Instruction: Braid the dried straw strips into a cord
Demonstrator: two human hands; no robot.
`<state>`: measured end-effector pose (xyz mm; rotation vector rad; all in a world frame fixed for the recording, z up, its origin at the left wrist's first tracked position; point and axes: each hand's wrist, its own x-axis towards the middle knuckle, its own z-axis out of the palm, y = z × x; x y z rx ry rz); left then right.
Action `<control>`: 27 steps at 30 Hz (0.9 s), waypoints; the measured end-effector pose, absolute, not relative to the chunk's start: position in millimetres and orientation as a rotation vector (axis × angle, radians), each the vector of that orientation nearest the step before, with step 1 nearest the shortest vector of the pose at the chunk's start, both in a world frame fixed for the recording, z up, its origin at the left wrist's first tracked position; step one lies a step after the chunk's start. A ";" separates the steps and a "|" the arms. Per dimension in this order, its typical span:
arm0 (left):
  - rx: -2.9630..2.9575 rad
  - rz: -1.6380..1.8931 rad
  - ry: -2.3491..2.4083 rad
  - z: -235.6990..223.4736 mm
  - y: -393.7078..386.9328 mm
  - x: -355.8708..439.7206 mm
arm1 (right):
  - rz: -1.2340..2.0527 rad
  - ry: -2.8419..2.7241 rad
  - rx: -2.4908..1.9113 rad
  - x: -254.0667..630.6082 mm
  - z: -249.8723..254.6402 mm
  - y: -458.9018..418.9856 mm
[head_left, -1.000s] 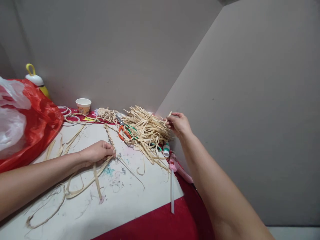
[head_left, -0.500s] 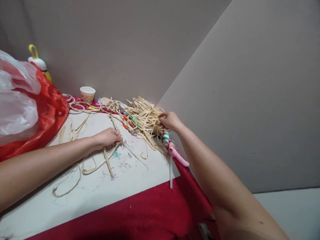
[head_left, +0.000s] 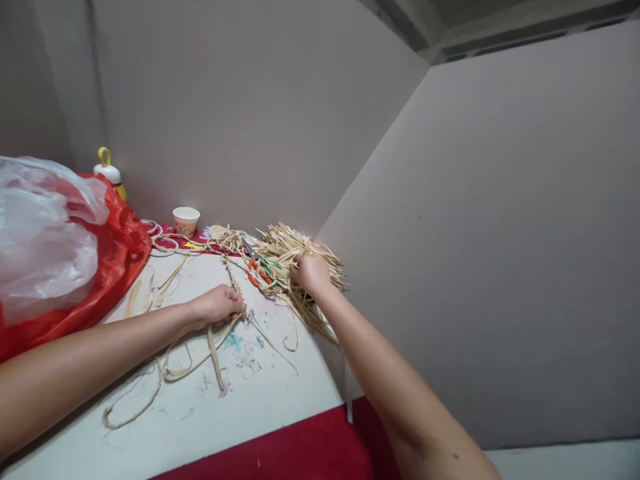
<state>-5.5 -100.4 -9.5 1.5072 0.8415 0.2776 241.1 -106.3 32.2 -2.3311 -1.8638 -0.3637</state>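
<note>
Left arm (head_left: 110, 350): bare, extended inward from the left edge, forearm rising gently toward the wrist. Left grip (head_left: 220, 305): fingers curled, thumb and forefinger pinched together. Right arm (head_left: 383, 377): bare, angled upward and inward from the lower right. Right grip (head_left: 312, 275): positioned farther forward; fingers bent, fingertips largely hidden.
</note>
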 end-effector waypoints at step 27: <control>1.309 0.297 0.792 -7.6 -95.0 -0.2 | 1.275 -1.025 -1.470 156.1 -5.5 -185.9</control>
